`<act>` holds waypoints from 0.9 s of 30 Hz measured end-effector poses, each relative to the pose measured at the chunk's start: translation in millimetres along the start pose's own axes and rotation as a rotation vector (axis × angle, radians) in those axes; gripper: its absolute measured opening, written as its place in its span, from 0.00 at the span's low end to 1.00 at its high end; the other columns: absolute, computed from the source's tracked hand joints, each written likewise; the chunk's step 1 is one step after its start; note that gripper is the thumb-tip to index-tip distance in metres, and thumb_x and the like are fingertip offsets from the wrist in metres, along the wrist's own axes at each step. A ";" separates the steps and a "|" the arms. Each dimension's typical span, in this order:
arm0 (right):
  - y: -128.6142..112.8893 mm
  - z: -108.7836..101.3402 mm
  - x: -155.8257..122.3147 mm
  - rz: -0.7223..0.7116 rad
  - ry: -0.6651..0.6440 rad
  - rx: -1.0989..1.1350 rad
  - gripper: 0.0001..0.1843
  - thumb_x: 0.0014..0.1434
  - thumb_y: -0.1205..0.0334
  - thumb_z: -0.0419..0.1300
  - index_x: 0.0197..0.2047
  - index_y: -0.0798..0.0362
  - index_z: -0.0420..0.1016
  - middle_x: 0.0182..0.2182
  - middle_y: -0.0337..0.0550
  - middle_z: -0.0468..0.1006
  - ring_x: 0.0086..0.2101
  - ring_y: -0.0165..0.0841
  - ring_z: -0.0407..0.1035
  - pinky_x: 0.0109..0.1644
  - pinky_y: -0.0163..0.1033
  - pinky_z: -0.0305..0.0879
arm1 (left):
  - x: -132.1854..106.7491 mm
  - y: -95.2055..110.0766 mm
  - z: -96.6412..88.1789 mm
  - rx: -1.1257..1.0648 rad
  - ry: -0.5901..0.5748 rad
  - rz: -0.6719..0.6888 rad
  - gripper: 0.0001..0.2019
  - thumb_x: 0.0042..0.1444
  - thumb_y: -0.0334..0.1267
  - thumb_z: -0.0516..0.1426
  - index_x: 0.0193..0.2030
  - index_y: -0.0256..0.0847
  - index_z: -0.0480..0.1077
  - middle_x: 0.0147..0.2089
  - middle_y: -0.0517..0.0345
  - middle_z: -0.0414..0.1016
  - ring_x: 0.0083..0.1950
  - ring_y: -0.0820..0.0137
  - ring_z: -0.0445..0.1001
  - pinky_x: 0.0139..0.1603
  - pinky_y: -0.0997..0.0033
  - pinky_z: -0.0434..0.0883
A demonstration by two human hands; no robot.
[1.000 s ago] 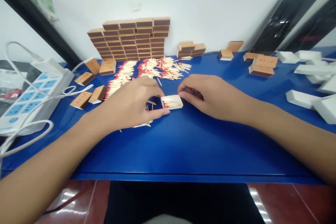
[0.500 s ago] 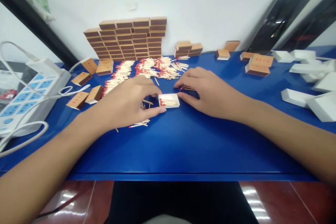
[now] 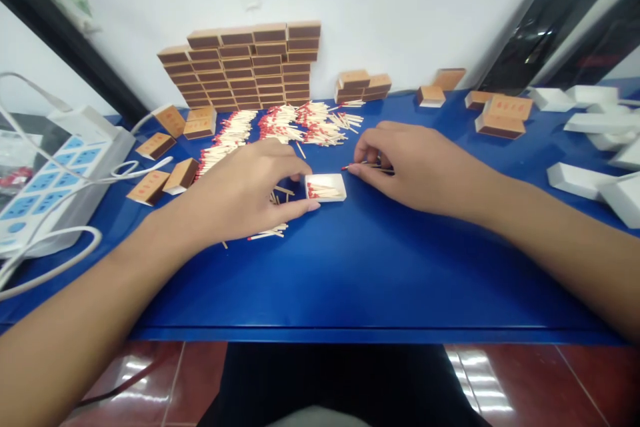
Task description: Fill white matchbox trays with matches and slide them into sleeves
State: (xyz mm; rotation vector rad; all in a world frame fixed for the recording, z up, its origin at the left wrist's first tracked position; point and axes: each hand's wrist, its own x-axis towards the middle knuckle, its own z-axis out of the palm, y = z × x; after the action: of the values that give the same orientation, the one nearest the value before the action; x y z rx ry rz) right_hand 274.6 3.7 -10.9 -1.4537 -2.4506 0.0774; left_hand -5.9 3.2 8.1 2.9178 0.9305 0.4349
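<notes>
A small white matchbox tray (image 3: pixel 326 187) with a few red-tipped matches in it lies on the blue table (image 3: pixel 350 267). My left hand (image 3: pixel 245 190) pinches the tray's left end between thumb and fingers. My right hand (image 3: pixel 415 163) sits just right of the tray, fingers curled around a few matches (image 3: pixel 361 165) whose red tips point left. A few loose matches (image 3: pixel 267 235) lie under and beside my left hand.
A big heap of matches (image 3: pixel 280 130) lies behind the hands. Stacked brown matchboxes (image 3: pixel 250 67) line the wall; single boxes (image 3: pixel 150 187) lie left and far right. White trays (image 3: pixel 580 177) lie at right. A power strip (image 3: pixel 45 180) with cables sits at left.
My right hand has lifted off the tray's right end and now holds a few matches just beside it. My left hand keeps its hold on the tray.
</notes>
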 end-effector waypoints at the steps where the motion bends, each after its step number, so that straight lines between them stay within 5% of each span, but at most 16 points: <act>1: 0.0 -1.3 -0.2 -0.008 -0.010 0.006 0.10 0.70 0.53 0.59 0.43 0.51 0.75 0.41 0.49 0.80 0.39 0.42 0.73 0.40 0.44 0.62 | 0.0 0.1 -0.3 0.002 0.000 0.000 0.17 0.68 0.51 0.64 0.53 0.41 0.81 0.45 0.50 0.83 0.47 0.57 0.80 0.48 0.59 0.72; 13: 16.4 -1.7 1.4 -0.051 -0.044 0.045 0.12 0.71 0.52 0.57 0.37 0.47 0.73 0.36 0.47 0.81 0.35 0.41 0.73 0.35 0.45 0.62 | 0.2 0.7 -1.8 -0.002 -0.041 -0.009 0.19 0.69 0.53 0.61 0.54 0.40 0.81 0.44 0.49 0.81 0.45 0.59 0.80 0.47 0.60 0.73; 27: 1.7 -0.1 -0.7 -0.101 -0.070 0.126 0.13 0.72 0.50 0.56 0.40 0.48 0.73 0.34 0.45 0.80 0.34 0.39 0.72 0.35 0.43 0.59 | -3.6 1.2 -8.2 0.069 -0.099 -0.053 0.21 0.70 0.54 0.59 0.56 0.40 0.80 0.52 0.45 0.79 0.49 0.55 0.79 0.51 0.58 0.75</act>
State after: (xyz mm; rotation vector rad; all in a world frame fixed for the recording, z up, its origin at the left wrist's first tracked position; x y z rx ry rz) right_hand 276.4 3.9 -11.3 -1.2934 -2.5201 0.2603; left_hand -10.3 -0.2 15.2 2.9362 1.0266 0.2573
